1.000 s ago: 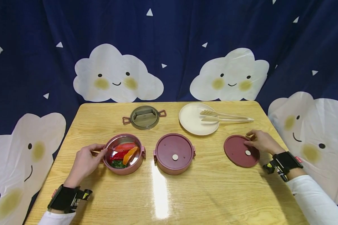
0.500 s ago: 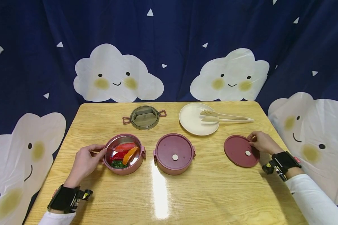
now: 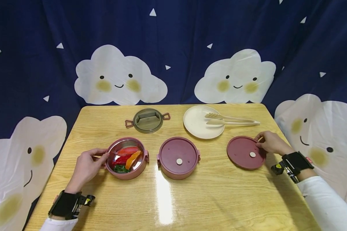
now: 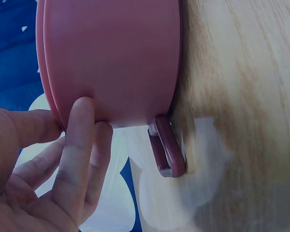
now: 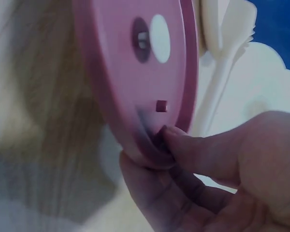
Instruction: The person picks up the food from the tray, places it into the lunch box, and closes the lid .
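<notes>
At the left, a pink pot (image 3: 132, 173) stands uncovered with red and orange toy food pieces (image 3: 130, 155) and a green leafy piece (image 3: 121, 168) inside. My left hand (image 3: 87, 166) holds its left rim, thumb at the rim and fingertips against the outer wall (image 4: 116, 58). On the right, my right hand (image 3: 273, 143) pinches the far-right edge of a round plum lid (image 3: 244, 154) with a white knob. The right wrist view shows the thumb on the lid's (image 5: 121, 72) upper face and fingers beneath, its edge raised over the wood.
A second pink pot (image 3: 177, 175), covered by a plum lid (image 3: 177, 150), stands mid-table. Behind lie a smoky see-through lid (image 3: 148, 125) with two handles and a cream plate (image 3: 195, 125) with beige tongs (image 3: 234, 120) across it. A cloud-patterned curtain (image 3: 179, 32) hangs behind the table.
The right hand's fingers have taken hold of the plum lid's edge, and the lid has come up and shifted slightly left. The left hand and the uncovered pot have stayed put.
</notes>
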Motion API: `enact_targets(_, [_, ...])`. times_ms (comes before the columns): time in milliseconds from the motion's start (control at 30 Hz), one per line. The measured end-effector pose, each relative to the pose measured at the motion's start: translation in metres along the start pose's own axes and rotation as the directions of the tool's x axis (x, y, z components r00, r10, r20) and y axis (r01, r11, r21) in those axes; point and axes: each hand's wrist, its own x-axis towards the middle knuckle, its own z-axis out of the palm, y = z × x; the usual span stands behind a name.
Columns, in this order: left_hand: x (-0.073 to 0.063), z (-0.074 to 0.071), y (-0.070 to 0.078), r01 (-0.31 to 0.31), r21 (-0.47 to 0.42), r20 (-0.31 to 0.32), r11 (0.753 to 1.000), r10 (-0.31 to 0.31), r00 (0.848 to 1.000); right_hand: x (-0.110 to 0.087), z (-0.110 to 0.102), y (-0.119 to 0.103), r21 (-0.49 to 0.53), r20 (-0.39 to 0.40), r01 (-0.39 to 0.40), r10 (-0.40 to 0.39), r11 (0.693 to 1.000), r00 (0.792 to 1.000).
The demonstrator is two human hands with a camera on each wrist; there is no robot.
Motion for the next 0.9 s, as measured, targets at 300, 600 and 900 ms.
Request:
enact_targets(300, [0.002,0.0,-0.002,-0.013,-0.026,0.002,1.0,0.013,1.0,-0.006,-0.017,-0.035,-0.011,-0.027,0.043,-0.043,0.999,0.999])
enact_targets(600, [0.002,0.001,-0.002,0.003,-0.039,0.023,0.999,-0.002,1.0,-0.01,-0.03,-0.082,-0.064,-0.066,0.108,-0.113,0.992,0.991])
enact_targets(900, [0.001,0.0,-0.002,0.008,-0.017,0.022,1.0,-0.008,1.0,0.005,-0.037,-0.142,-0.066,-0.064,0.187,-0.191,0.98,0.979])
